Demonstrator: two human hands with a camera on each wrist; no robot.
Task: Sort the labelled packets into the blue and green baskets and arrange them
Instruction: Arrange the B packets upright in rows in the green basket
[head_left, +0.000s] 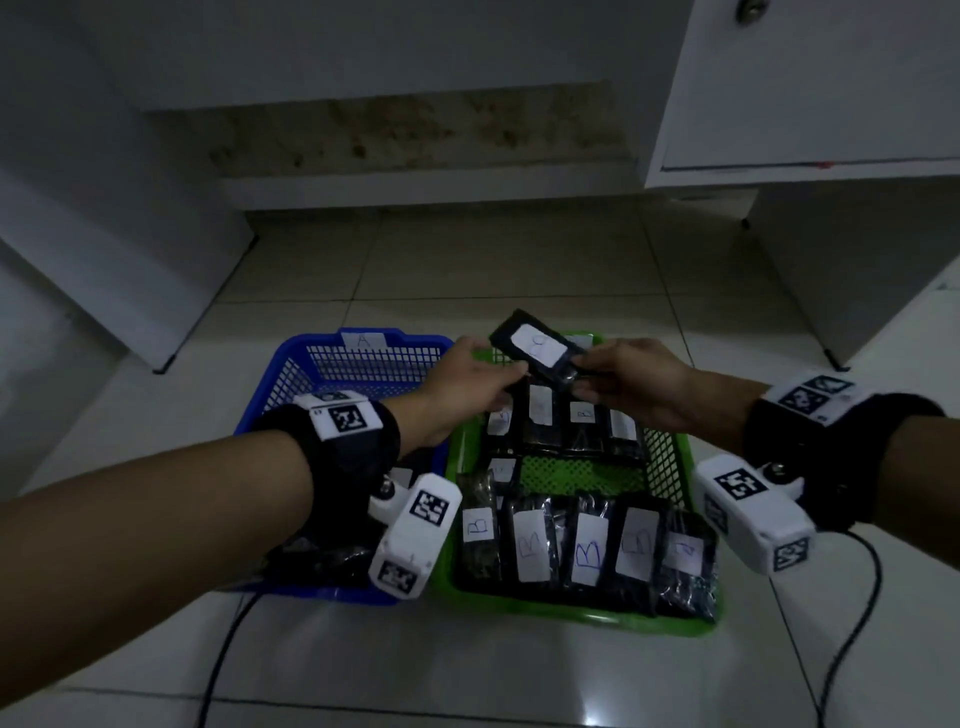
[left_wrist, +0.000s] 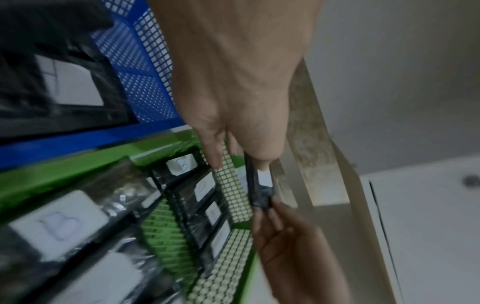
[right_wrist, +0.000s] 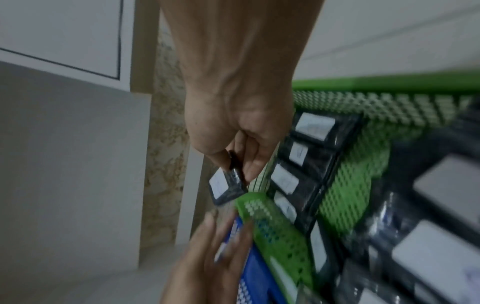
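A black packet with a white "B" label hangs tilted over the far rim of the green basket. My right hand pinches its near right corner, as the right wrist view shows. My left hand is at the packet's left edge with relaxed fingers; whether it touches the packet is unclear. Several "B" packets lie in two rows in the green basket. The blue basket, tagged "A", stands to its left. Dark packets in it are mostly hidden under my left arm.
Both baskets stand side by side on a pale tiled floor. A white cabinet rises at the back right and a white panel at the left. Black cables trail from my wrists over the near floor.
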